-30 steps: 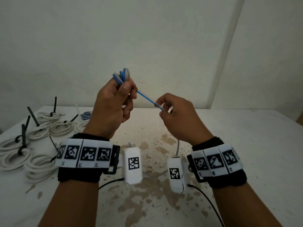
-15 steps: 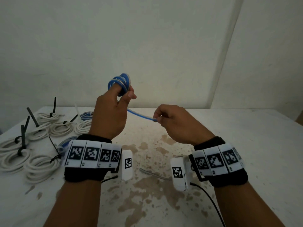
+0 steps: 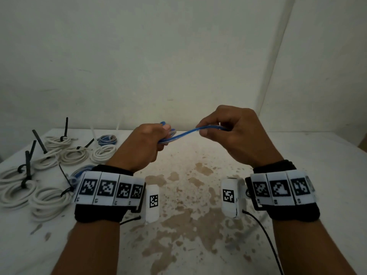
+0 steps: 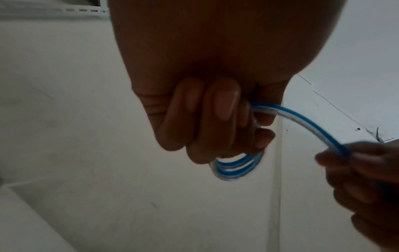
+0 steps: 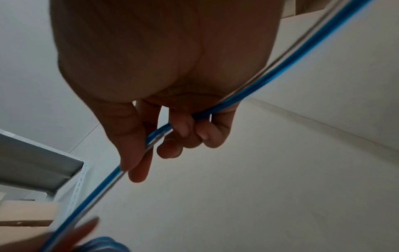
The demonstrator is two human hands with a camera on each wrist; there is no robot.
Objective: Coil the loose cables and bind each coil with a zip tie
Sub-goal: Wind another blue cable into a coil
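The left hand [image 3: 142,147] grips a small coil of the blue cable [image 3: 183,133], its fingers curled around the loops. The right hand [image 3: 234,133] pinches the free length of the same cable between thumb and fingers, and the cable runs between the two hands, above the stained table [image 3: 198,225]. At the left of the table lie white cable coils [image 3: 47,197] bound with black zip ties [image 3: 29,165], and near them a blue coil [image 3: 107,139].

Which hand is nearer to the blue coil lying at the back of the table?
Left. The left hand is raised just right of the blue coil on the table; the right hand is farther right, beyond the left hand.
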